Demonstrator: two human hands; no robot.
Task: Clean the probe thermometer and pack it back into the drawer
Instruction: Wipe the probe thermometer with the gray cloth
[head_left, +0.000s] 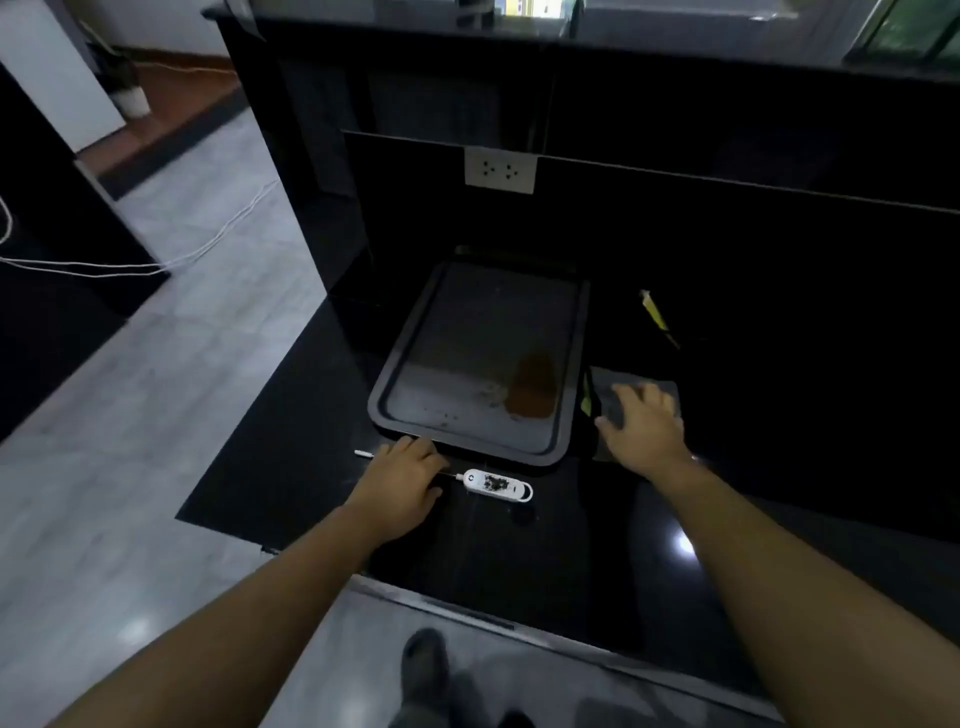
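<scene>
The white probe thermometer (497, 484) lies flat on the black counter in front of the tray, its body smeared with dark specks. My left hand (402, 480) rests over its thin metal probe, whose white tip sticks out to the left of the hand. Whether the fingers grip the probe is hidden. My right hand (641, 423) lies palm down with spread fingers on a folded grey cloth (631, 400) to the right of the tray. No drawer shows in the view.
A dark tray (395, 387) with a brown smear and crumbs sits behind the thermometer. A yellow-and-black object (657, 314) lies farther back right. A wall socket (500, 170) is on the back panel. The counter edge (467, 608) runs near me, with grey floor to the left.
</scene>
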